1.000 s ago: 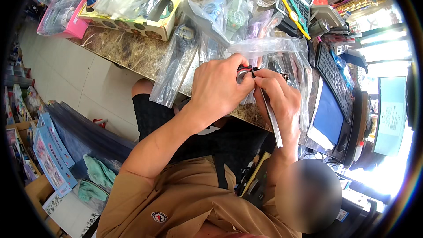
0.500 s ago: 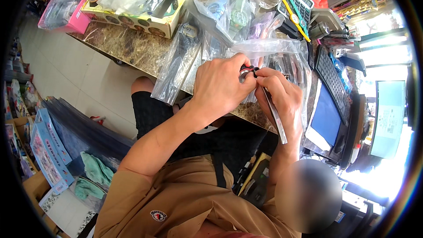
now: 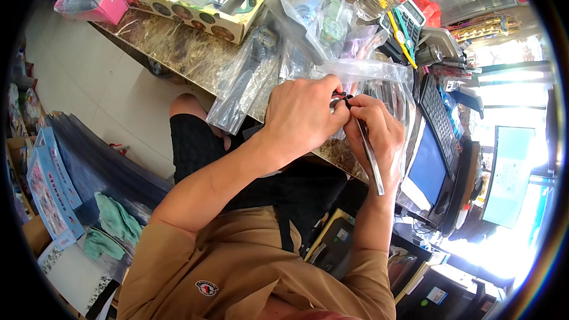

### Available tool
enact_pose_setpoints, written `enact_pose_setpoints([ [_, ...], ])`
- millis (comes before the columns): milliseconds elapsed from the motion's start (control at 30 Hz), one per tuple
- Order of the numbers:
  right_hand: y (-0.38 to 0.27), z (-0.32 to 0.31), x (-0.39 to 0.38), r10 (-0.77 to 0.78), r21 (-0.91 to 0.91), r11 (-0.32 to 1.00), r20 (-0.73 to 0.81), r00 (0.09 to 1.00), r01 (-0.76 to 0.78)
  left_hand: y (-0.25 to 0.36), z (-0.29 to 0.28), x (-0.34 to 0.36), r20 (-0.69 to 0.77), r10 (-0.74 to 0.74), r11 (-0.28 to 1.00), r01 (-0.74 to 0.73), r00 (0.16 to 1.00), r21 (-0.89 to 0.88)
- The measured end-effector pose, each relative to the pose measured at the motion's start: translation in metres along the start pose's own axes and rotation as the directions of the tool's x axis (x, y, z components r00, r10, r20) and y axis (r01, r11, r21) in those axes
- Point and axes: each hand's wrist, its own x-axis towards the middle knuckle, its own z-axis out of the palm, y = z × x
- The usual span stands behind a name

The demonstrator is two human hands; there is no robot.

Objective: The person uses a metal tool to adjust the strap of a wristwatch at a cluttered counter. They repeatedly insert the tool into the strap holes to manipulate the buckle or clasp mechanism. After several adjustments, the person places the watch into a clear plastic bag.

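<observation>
My left hand point(image 3: 299, 115) is closed on a small black and red watch point(image 3: 338, 99) with a silver rim, mostly hidden by my fingers. My right hand point(image 3: 373, 127) is closed at the watch's right side, fingertips on it, with a long thin silver strip point(image 3: 374, 169) slanting down from between the fingers; I cannot tell whether it is a tool or a band. Both hands are close together over the counter's front edge. Plastic bags with watches point(image 3: 255, 62) lie just beyond them.
The brown marble counter point(image 3: 169, 47) holds a pink box point(image 3: 107, 6), a yellow carton point(image 3: 181, 15), a water bottle point(image 3: 379, 0), a calculator point(image 3: 414, 18) and a keyboard point(image 3: 438, 130). A monitor point(image 3: 507, 175) stands right. Blue boxes point(image 3: 53, 189) lie lower left beside a tiled floor point(image 3: 95, 95).
The view has shifted a little. Both hands stay together at the watch with only slight movement; the silver strip still points down toward my body.
</observation>
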Motion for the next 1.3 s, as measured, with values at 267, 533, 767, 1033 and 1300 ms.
enact_pose_setpoints([
  [267, 0.0023, 0.0014, 0.0029, -0.08, 0.018, 0.997, 0.012, 0.997, 0.08, -0.0034, 0.0, -0.001, -0.012, 0.022, 0.999, -0.021, 1.0, 0.026],
  [533, 0.0054, 0.0014, -0.0003, -0.065, 0.037, 0.997, 0.018, 0.998, 0.064, -0.0032, 0.0001, -0.002, -0.034, 0.065, 0.998, -0.066, 0.997, -0.018],
  [767, 0.0069, 0.0058, -0.0025, -0.061, 0.028, 0.998, -0.008, 0.998, 0.061, -0.0034, -0.0006, -0.002, -0.032, 0.088, 0.996, -0.088, 0.996, 0.001],
  [1033, 0.0063, 0.006, -0.0021, -0.051, 0.031, 0.998, -0.015, 0.999, 0.052, -0.002, -0.002, -0.0021, -0.015, 0.077, 0.997, -0.077, 0.997, 0.001],
  [1300, 0.0047, 0.0053, 0.0005, -0.045, -0.004, 0.999, -0.018, 0.999, 0.045, -0.0018, -0.0023, -0.0021, -0.013, 0.09, 0.996, -0.09, 0.996, 0.005],
])
